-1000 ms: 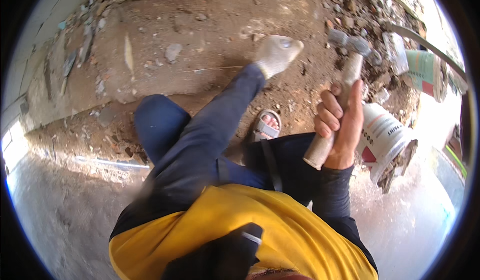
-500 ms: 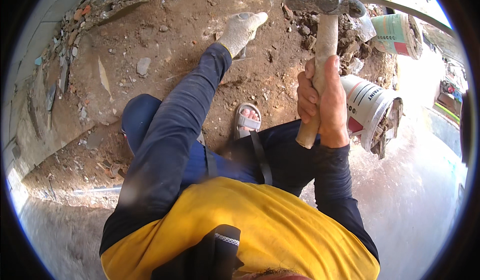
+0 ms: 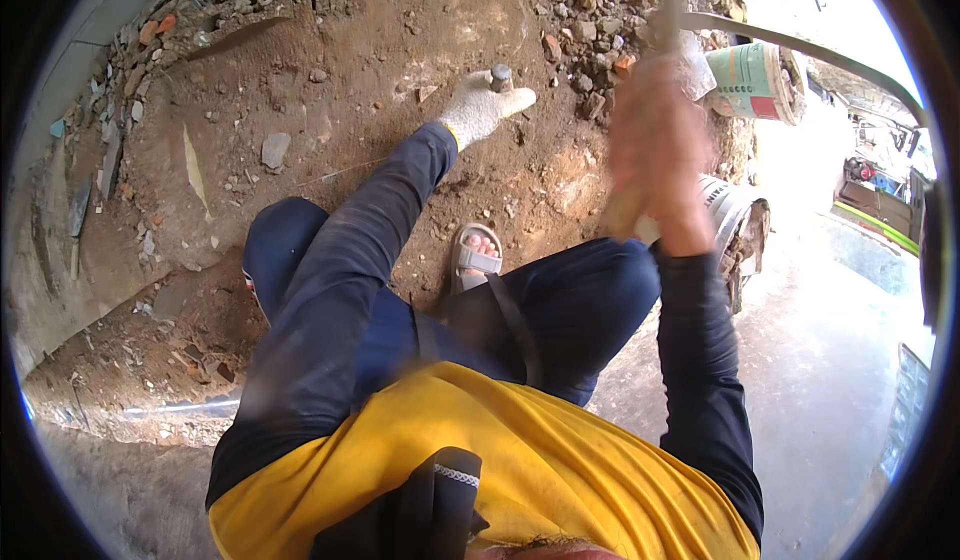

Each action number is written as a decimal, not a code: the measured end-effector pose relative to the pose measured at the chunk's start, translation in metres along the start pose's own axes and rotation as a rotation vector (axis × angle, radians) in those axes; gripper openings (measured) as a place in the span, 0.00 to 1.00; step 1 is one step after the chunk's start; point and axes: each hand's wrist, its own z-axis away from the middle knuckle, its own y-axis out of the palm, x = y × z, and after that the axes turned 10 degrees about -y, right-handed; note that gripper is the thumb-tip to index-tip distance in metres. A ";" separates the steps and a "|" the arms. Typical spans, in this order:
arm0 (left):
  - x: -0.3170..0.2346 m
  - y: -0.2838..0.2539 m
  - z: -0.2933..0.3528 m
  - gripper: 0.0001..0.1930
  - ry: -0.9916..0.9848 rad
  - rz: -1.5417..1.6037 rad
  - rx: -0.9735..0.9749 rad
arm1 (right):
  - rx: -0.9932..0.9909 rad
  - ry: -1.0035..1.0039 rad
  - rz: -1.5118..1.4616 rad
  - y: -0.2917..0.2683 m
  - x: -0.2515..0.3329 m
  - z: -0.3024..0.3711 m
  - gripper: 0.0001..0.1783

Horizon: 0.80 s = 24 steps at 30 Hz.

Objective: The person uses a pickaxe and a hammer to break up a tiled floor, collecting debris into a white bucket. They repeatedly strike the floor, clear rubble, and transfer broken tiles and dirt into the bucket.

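My left hand (image 3: 478,108), in a pale knitted work glove, is closed around a steel chisel (image 3: 501,77) above the dirt. The chisel's round struck end pokes up out of the fist, thumb stretched out to the right; its lower part is hidden under the hand. On the right, my bare right hand (image 3: 665,155) is raised and smeared by motion. It grips the pale wooden handle of a hammer (image 3: 667,22), whose head is at the top edge of the picture, mostly cut off.
Broken stone and rubble (image 3: 592,45) lie beyond my hands. Two rubble-filled paint buckets, one green (image 3: 742,78) and one white (image 3: 722,205), stand at the right. A curved dark strip (image 3: 800,46) crosses above them. My sandalled foot (image 3: 474,256) rests on the dirt; debris lines the left wall.
My right hand has swung the hammer up and away, its head leaving the top of the picture. My left fist has turned so the chisel's end shows, and sits slightly lower.
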 end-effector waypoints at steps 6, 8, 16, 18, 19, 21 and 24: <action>0.005 -0.002 -0.005 0.19 -0.079 -0.047 -0.017 | 0.354 0.213 0.068 -0.011 -0.042 0.008 0.34; 0.007 -0.003 -0.008 0.21 -0.075 0.013 0.040 | 0.235 0.178 0.068 -0.003 0.013 0.014 0.30; 0.007 -0.010 -0.005 0.23 0.009 -0.099 0.108 | 0.095 -0.482 -0.112 0.012 0.068 -0.006 0.25; 0.007 -0.011 -0.003 0.20 -0.028 -0.075 0.112 | 0.190 0.209 0.195 0.023 0.003 0.000 0.26; 0.006 -0.010 -0.004 0.19 -0.059 -0.067 0.127 | 0.332 0.445 0.331 0.020 -0.018 0.007 0.27; 0.007 -0.010 -0.003 0.16 -0.005 0.022 0.033 | 0.265 0.423 0.195 0.009 -0.036 0.008 0.29; 0.010 -0.011 -0.004 0.23 -0.028 -0.020 0.114 | 0.231 0.394 0.120 -0.008 -0.011 0.018 0.35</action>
